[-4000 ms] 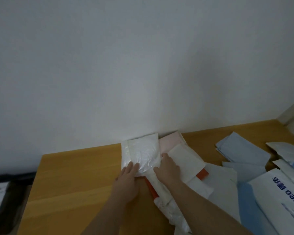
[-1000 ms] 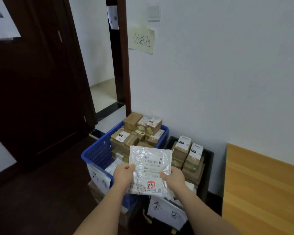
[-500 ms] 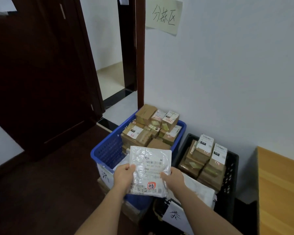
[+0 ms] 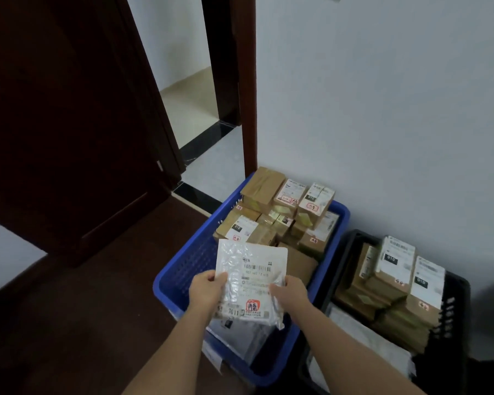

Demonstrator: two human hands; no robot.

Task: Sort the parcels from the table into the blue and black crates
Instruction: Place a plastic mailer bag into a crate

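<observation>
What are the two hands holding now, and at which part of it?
A white plastic mailer parcel, label facing up, over the blue crate. The left hand grips its left edge; the right hand grips its right edge.

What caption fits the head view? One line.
Both hands, left and right, hold a parcel over the blue crate.

black crate [image 4: 457, 283] cut off below — parcel [image 4: 251, 280] label print unreadable

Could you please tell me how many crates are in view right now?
2. The blue crate sits on the floor below the held parcel; the black crate stands beside it on the right, against the wall. Others may lie out of frame.
</observation>
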